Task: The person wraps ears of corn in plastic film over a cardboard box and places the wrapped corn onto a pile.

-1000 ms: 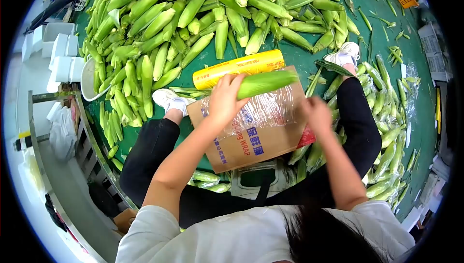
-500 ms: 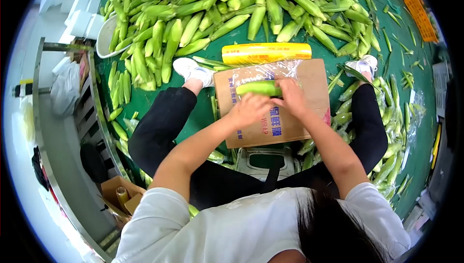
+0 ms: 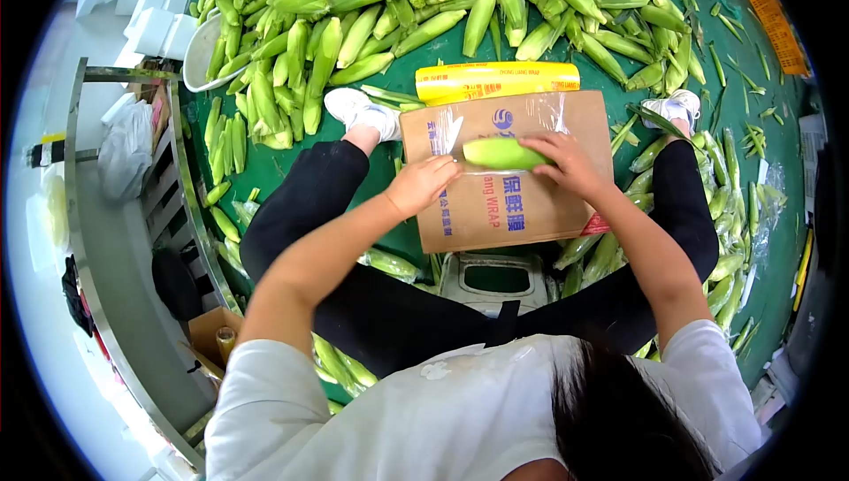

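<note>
An ear of corn in its pale green husk (image 3: pixel 504 154) lies across a flat cardboard box (image 3: pixel 469 220) between my knees. My right hand (image 3: pixel 566 163) is closed round the corn's right end. Just off its left end, my left hand (image 3: pixel 426 185) has its fingers pinched together at the edge of clear cling film (image 3: pixel 449 127). The film looks shiny and is spread over the cardboard; its exact edges are hard to make out. Behind the box lies a yellow printed roll (image 3: pixel 497 80).
A large heap of unwrapped corn (image 3: pixel 424 3) fills the floor ahead, beside a white basin (image 3: pixel 205 55). Film-wrapped ears (image 3: pixel 725 251) lie to the right. A grey stool (image 3: pixel 492 279) stands under the box. A metal-framed rack (image 3: pixel 177 207) runs along the left.
My left hand has moved left off the corn to the film beside it. The corn now lies slightly further right, with my right hand at its right end. The whole view has shifted a little.
</note>
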`<action>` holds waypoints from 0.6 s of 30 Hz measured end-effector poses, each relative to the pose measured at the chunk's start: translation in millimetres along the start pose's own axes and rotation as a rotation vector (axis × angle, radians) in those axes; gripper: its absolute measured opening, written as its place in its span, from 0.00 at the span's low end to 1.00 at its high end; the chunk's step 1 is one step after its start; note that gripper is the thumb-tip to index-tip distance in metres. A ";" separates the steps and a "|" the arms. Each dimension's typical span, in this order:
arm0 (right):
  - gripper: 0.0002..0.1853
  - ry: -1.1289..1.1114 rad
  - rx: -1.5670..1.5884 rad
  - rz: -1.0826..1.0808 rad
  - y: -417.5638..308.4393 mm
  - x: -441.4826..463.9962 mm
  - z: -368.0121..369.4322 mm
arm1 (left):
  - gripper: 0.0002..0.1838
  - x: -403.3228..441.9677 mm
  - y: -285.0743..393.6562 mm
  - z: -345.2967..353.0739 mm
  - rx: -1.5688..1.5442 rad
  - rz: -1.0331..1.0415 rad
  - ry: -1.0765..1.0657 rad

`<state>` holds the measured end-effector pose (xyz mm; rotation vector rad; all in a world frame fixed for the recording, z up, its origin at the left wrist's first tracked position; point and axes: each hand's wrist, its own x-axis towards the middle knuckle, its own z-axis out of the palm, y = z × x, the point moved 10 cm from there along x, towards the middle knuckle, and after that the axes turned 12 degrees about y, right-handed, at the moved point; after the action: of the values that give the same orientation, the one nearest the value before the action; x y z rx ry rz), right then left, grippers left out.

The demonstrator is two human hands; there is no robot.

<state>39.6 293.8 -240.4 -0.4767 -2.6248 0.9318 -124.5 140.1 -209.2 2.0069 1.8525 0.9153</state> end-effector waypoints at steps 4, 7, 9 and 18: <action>0.32 -0.241 -0.025 0.031 -15.1 -36.4 15.4 | 0.08 -21.9 2.2 23.0 -0.179 -0.057 -0.257; 0.31 -0.151 -0.060 -0.039 -31.1 -27.5 17.4 | 0.13 -0.9 -28.2 80.0 -0.101 -0.159 -0.345; 0.23 -0.064 -0.138 -0.045 -24.6 -7.4 11.0 | 0.21 41.8 -48.7 59.2 0.085 -0.112 -0.108; 0.26 0.062 -0.321 0.036 -2.5 95.7 36.0 | 0.25 168.0 -102.7 -45.1 0.256 -0.388 0.121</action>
<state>-60.8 311.3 -248.1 -0.6195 -2.7256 0.4952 -235.6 307.6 -189.0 1.6523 2.4189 0.7307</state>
